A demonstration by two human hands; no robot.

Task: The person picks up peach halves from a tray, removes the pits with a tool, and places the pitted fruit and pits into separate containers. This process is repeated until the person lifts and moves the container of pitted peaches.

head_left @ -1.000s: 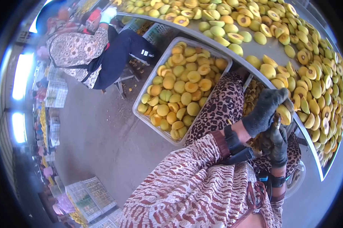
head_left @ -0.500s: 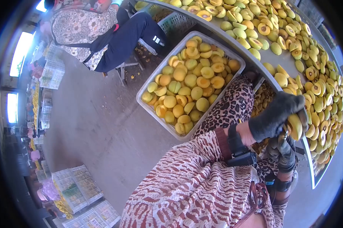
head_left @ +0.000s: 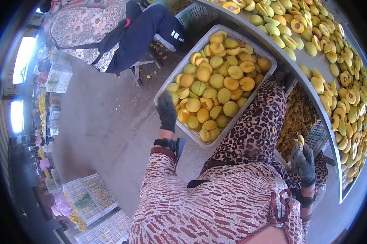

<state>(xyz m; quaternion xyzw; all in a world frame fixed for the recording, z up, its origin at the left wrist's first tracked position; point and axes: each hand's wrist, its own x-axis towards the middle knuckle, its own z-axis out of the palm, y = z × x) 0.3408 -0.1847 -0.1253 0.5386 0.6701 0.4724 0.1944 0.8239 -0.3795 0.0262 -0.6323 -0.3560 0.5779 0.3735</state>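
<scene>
My left hand (head_left: 166,113), in a dark glove, is at the left rim of a pale plastic crate (head_left: 184,128). Its fingers stretch out beside the yellow fruit halves (head_left: 203,74), which look like peaches, and no fruit shows in its grip. On the right, my gloved right hand (head_left: 303,164) is closed around a small metal-tipped hand tool (head_left: 300,142), pointing upward. A bit of orange-yellow flesh or pit is at the tool's tip. Most of the tool's handle is hidden by the fingers. Below that hand lie my leopard-print trousers.
A metal table (head_left: 301,65) curves along the right, heaped with halved fruit (head_left: 350,105), many with brown pits. Beneath its edge sits a heap of pits and scraps (head_left: 293,114). A seated person (head_left: 147,36) is at upper left. Stacked white crates (head_left: 90,199) stand at lower left.
My left hand has moved from the right, where it held a fruit half against the tool, across to the crate's left rim. My right hand stays low with the tool. The view has shifted slightly.
</scene>
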